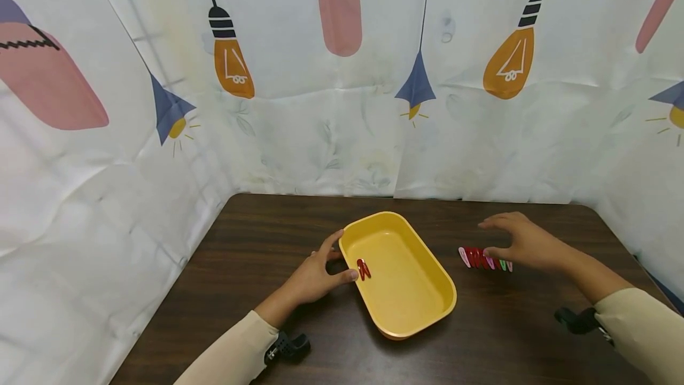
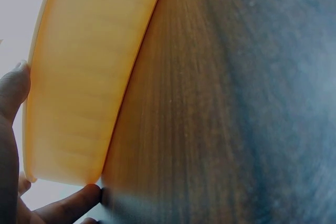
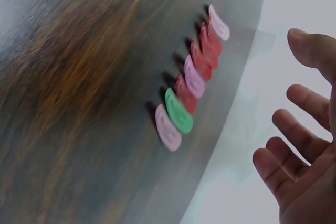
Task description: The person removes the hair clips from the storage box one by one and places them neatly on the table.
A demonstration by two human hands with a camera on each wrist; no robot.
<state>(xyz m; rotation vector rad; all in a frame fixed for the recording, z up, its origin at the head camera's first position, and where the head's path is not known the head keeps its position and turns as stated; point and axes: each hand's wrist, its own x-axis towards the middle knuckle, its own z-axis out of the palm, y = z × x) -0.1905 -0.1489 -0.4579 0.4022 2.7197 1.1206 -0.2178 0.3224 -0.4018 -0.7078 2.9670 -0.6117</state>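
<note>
A yellow plastic tray (image 1: 408,278) stands on the dark table, turned at an angle. My left hand (image 1: 315,275) grips its left side, the thumb at the rim and the fingers round the far corner; the left wrist view shows the thumb and fingertips (image 2: 86,198) against the tray's outer wall. Inside, near the thumb, lie two red snap hair clips (image 1: 363,269). To the right of the tray, several hair clips (image 3: 186,90) in pink, red, purple and green form a row on the table. My right hand (image 1: 526,242) hovers over the row's right end, fingers spread and holding nothing.
The dark wood-grain table (image 1: 278,224) reaches back to a white curtain (image 1: 331,135) printed with lamps and bulbs. Black wrist straps (image 1: 288,346) sit at the cuffs of both light sleeves.
</note>
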